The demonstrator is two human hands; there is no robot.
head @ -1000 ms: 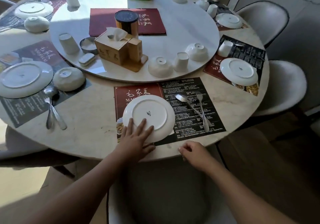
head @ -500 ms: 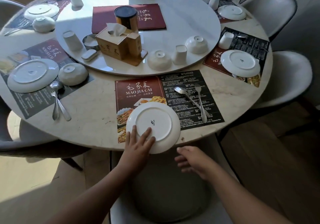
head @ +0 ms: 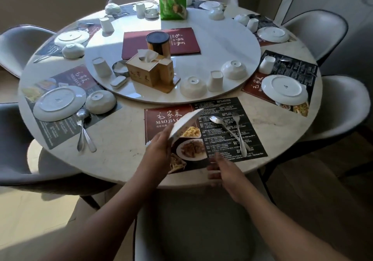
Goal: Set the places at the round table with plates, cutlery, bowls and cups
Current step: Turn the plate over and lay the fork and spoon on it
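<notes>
Head view: a white plate [head: 186, 124] is held steeply tilted by its lower edge in the left hand [head: 159, 151], lifted over the placemat [head: 203, 132] at lower centre of the frame, while the right hand [head: 221, 169] is seen empty with fingers loosely spread at the table's [head: 125, 159] near edge. A slip could be caused by the one-edge grip. The spoon [head: 228, 128] and fork [head: 239, 133] just right of centre could be struck if the plate is lowered carelessly.

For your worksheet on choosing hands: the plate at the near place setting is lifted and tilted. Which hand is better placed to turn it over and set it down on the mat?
The left hand: it already grips the plate by its lower edge, above the mat. The right hand hangs empty near the table edge.
</notes>
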